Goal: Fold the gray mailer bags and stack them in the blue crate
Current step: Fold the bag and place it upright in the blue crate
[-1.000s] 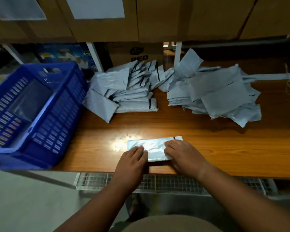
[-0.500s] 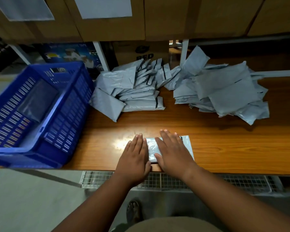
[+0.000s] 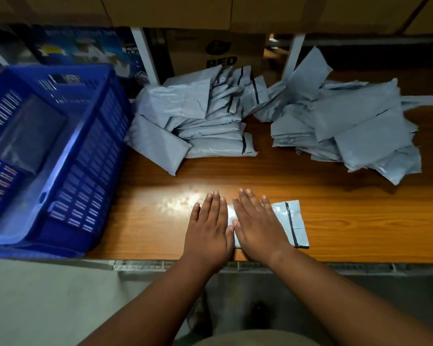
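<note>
Head view: both hands, left (image 3: 208,231) and right (image 3: 258,228), press flat, fingers straight and together, on a mailer (image 3: 289,222). Wooden table (image 3: 360,221) holds two mailer piles (image 3: 235,136); crate (image 3: 85,156) sits left.

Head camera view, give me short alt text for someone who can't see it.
Two hands, left hand and right hand, press flat on a folded gray mailer bag at the near edge of a wooden table. Two piles of gray mailer bags lie behind; a blue crate sits at left.
</note>
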Demonstrator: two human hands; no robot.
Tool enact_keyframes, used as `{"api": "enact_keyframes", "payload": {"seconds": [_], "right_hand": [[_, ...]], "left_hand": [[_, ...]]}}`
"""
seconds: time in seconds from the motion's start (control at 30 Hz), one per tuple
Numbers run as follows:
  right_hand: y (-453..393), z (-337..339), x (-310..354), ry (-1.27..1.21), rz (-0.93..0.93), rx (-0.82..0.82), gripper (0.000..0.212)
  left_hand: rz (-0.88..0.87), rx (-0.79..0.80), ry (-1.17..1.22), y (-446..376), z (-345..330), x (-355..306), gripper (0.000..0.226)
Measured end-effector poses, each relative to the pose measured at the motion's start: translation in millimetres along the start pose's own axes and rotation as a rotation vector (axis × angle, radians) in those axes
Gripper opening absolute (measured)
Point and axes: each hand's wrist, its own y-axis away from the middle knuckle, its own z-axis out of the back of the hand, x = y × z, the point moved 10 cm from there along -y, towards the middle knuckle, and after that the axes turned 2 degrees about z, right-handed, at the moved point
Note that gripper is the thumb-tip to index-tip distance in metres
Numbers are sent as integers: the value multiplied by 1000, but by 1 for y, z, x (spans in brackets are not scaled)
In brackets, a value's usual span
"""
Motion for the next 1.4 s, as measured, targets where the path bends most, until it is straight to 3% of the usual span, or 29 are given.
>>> {"api": "enact_keyframes", "payload": {"seconds": [0.37, 0.63, 0.93, 1.0, 1.13, 1.4], "right_hand": [[-5, -5, 0, -8, 5, 21, 71], [0, 1, 0, -53, 14, 55, 72], [15, 21, -36, -21, -50, 8, 70], [19, 16, -39, -40, -52, 16, 78], [23, 14, -41, -24, -21, -33, 64], [22, 11, -46, -1, -6, -108, 65]], "left_hand": [[-38, -2, -8, -3, -5, 0, 77], [29, 26, -14, 0, 3, -3, 76], [-117, 7, 39, -15, 14, -62, 69], [-118, -1, 61, -15, 8, -63, 69], [-107, -42, 34, -14, 4, -63, 70], [-75, -10, -60, -18, 5, -61, 72]]}}
